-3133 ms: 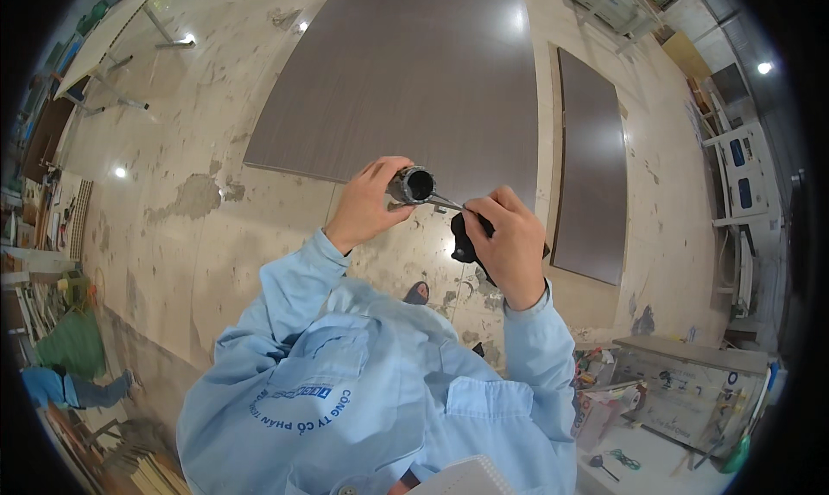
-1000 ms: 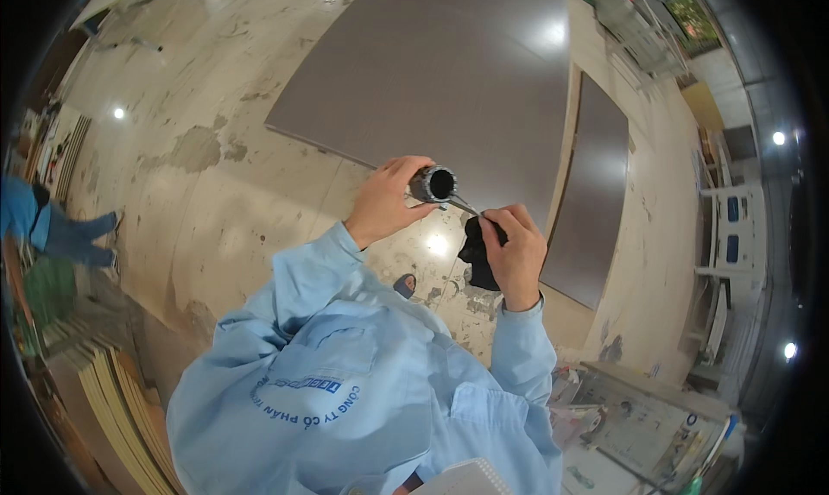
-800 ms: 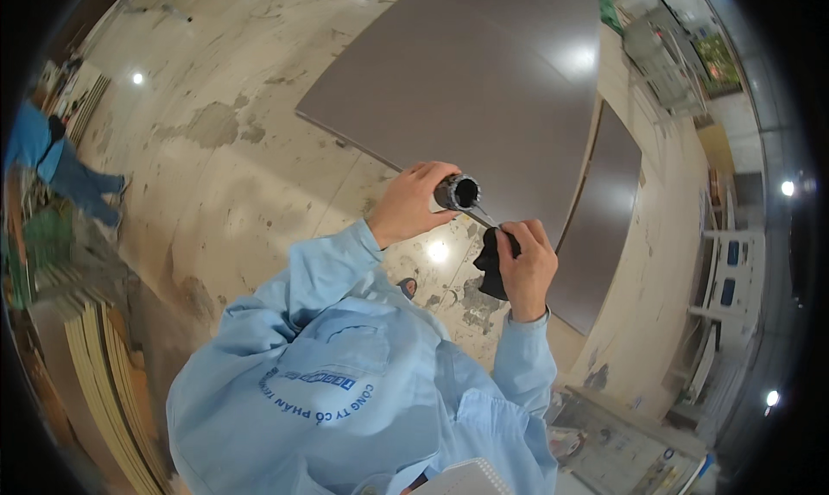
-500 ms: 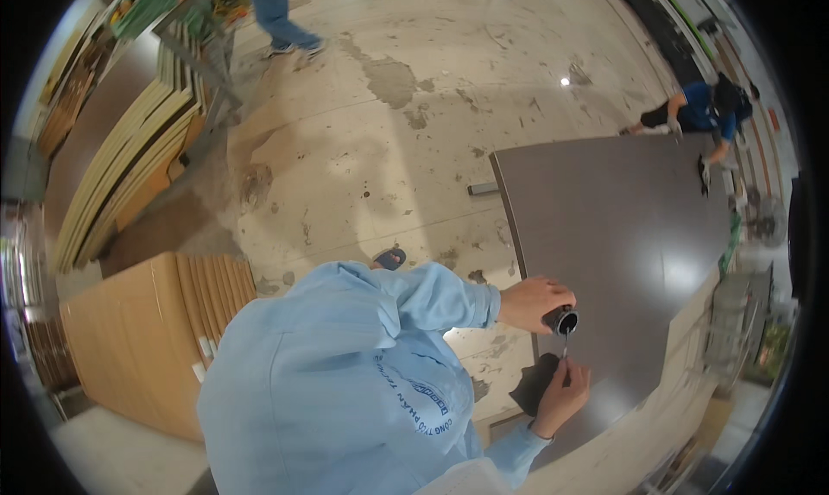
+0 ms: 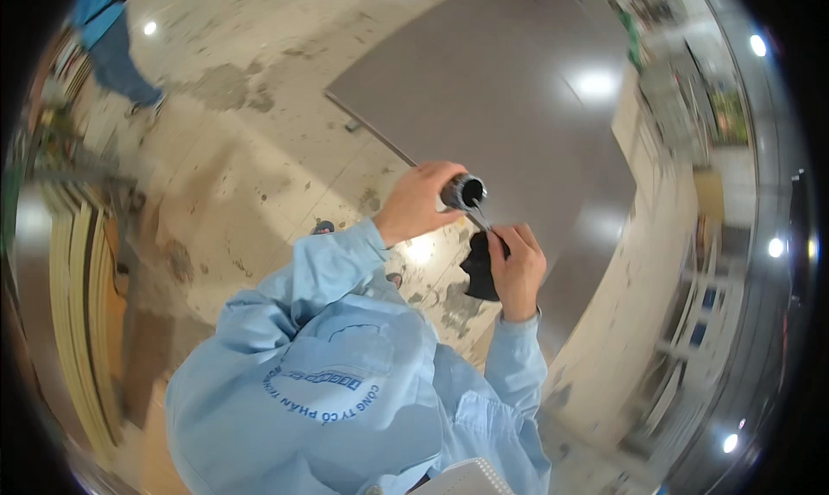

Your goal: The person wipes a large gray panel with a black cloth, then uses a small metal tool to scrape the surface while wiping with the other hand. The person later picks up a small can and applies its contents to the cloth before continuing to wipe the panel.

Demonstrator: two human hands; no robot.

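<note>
My left hand (image 5: 413, 200) is wrapped round a small open jar (image 5: 467, 192) with dark contents, tipped so that its mouth faces right. Between the fingertips of my right hand (image 5: 520, 269) is a thin stick (image 5: 481, 213), its far end inside the jar's mouth; the tip itself is hidden. A black cloth (image 5: 482, 269) hangs against the right hand, and whether the fingers also hold it I cannot tell. Both hands are over the near left edge of a large dark grey-brown panel (image 5: 509, 89).
Tan stained floor (image 5: 250, 158) lies left of the panel. A stack of panels (image 5: 78, 322) stands at the left rim. Another person (image 5: 112, 46) is at the upper left. Along the right side is a cluttered rack (image 5: 691, 322) with pale frames.
The view has swung right, so the panel and both hands appear further left and higher. The person by the panel's far end has left the picture. The stick stays in the jar.
</note>
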